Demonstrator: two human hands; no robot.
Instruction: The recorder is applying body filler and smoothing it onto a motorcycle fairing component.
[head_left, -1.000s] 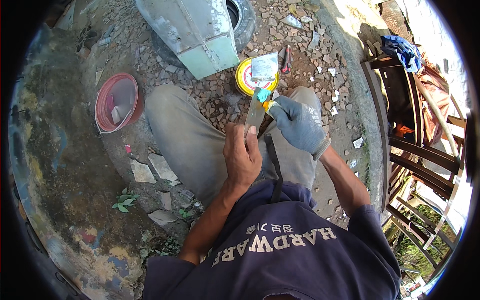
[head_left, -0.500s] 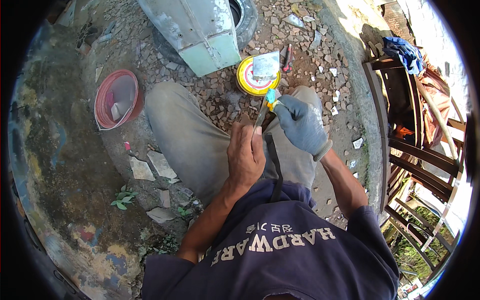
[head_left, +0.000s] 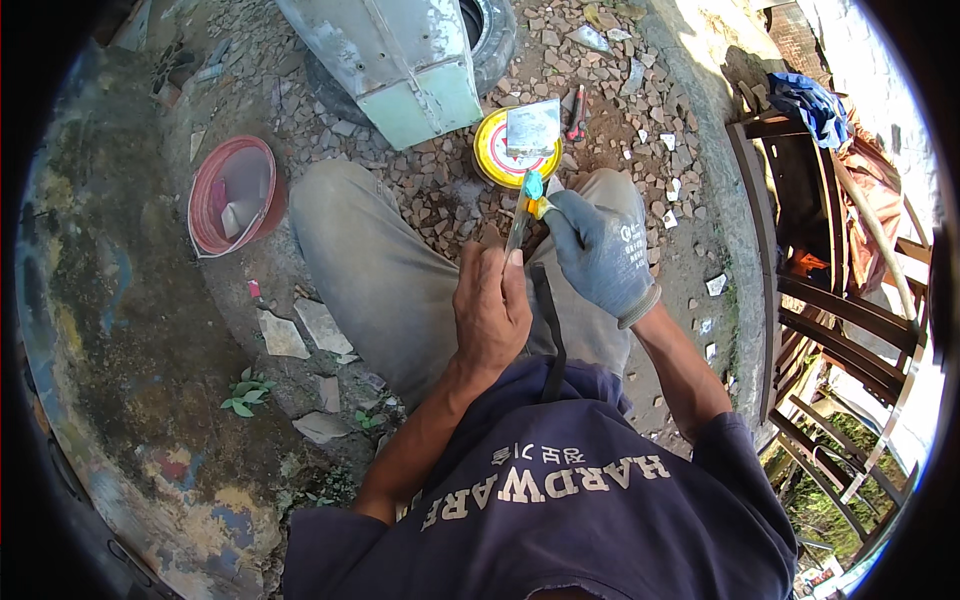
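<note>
One lump of blue-green paste (head_left: 532, 184) sits at the far end of a flat, translucent strip (head_left: 514, 236), between the person's knees and near a round tin (head_left: 490, 150) with a yellow lid. The bare left hand (head_left: 492, 305) has a narrow grip, thumb and fingers pinched on the strip's near end. The gloved right hand (head_left: 603, 245) has its grip closed around a small yellow item (head_left: 541, 208), mostly hidden by the glove, just beside the paste; whether the two touch, I cannot tell. As for progress, the paste is out and gathered on the strip, apparently in a heap rather than a thin layer; how much work is left cannot be judged. A flat metal plate (head_left: 540, 123) rests on the tin. Beyond, a grey and pale-green panel (head_left: 425, 105) overlaps a tyre (head_left: 494, 55), its grey face patchy, with no similar lump visible on it.
</note>
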